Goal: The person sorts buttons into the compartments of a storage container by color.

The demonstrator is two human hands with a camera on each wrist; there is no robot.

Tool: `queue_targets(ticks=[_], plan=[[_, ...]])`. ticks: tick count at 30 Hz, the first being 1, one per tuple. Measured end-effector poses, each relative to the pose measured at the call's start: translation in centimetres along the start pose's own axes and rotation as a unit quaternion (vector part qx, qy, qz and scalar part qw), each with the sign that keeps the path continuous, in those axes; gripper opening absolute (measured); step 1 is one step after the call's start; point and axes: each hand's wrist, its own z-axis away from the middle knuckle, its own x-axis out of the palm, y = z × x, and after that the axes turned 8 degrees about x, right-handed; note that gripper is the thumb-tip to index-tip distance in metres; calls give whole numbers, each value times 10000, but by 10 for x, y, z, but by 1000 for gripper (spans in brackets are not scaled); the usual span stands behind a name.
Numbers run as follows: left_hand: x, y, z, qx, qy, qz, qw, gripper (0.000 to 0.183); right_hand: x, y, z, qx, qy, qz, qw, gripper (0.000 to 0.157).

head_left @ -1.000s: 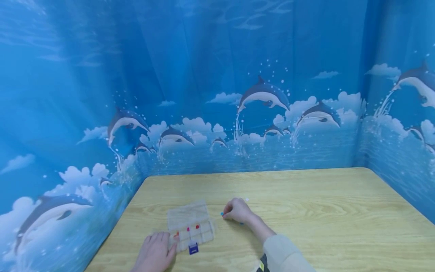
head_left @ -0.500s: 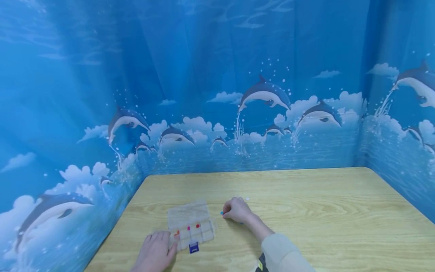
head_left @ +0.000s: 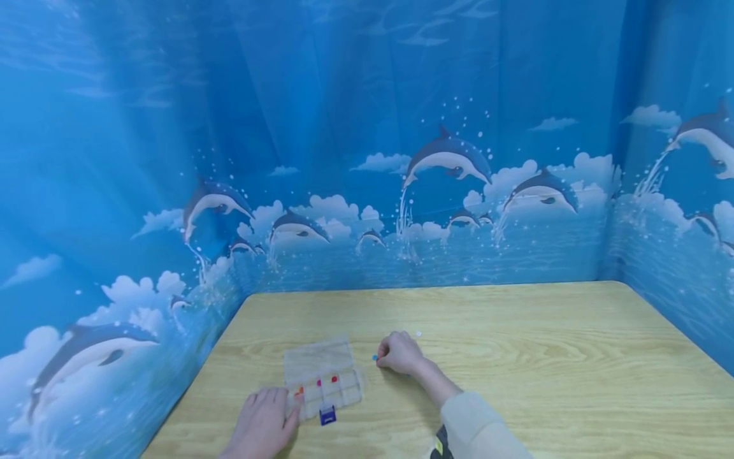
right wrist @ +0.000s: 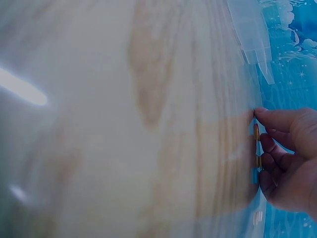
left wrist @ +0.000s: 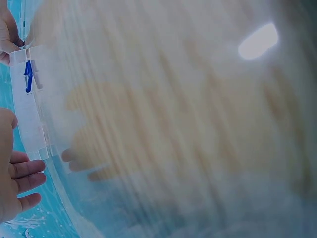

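A clear plastic compartment box (head_left: 346, 396) lies on the table with its lid (head_left: 318, 359) folded back. Orange pieces (head_left: 299, 391), a pink piece (head_left: 318, 383) and a red piece (head_left: 334, 379) sit in separate compartments. My left hand (head_left: 262, 417) rests at the box's left end, its fingers (left wrist: 29, 168) extended in the left wrist view. To the right of the box, my right hand (head_left: 399, 354) reaches down with bent fingers beside a small blue disc (head_left: 375, 357). Small amber pieces (right wrist: 256, 132) lie by its fingertips in the right wrist view; whether anything is pinched is unclear.
A blue tab (head_left: 327, 415) sticks out from the box's front edge. Beyond the right hand lies a small white disc (head_left: 418, 333). The wood-grain table (head_left: 545, 357) meets a blue dolphin-print curtain (head_left: 344, 159) at its back and sides.
The view has shifted very slightly. Both hands keep almost the same places, the left at the box and the right by the blue disc.
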Motion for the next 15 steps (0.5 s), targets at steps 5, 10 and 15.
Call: queue_targets(ticks=[5, 10, 15], plan=[[0, -1, -1, 2, -9, 4, 10000, 33, -1, 0, -1, 41, -77, -321, 9994, 14], [2, -2, -1, -14, -67, -13, 10000, 34, -2, 2, -2, 97, -237, -824, 9963, 12], [2, -2, -1, -52, -53, 8, 10000, 37, -2, 4, -5, 120, -370, -1233, 9916, 11]])
